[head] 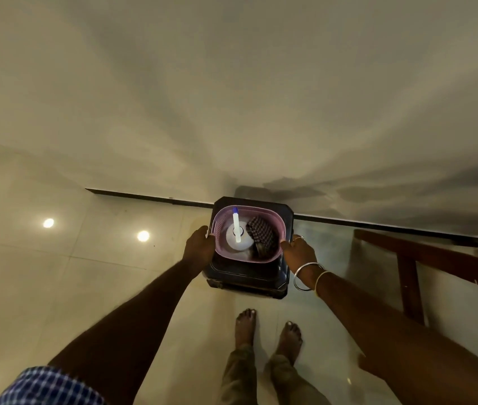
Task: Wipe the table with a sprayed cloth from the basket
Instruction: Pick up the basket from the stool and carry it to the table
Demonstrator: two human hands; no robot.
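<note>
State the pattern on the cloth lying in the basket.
A dark-and-light check, seen in the head view on the cloth.

Basket: on stool, against wall.
In basket: spray bottle left, cloth right (touching).
Table: right of stool.

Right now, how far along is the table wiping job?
Barely started. Nothing looks done: the checked cloth and spray bottle are both in the pink basket on the dark stool. In hand: left hand and right hand grip its rim. Left: spraying and wiping the wooden table.
</note>
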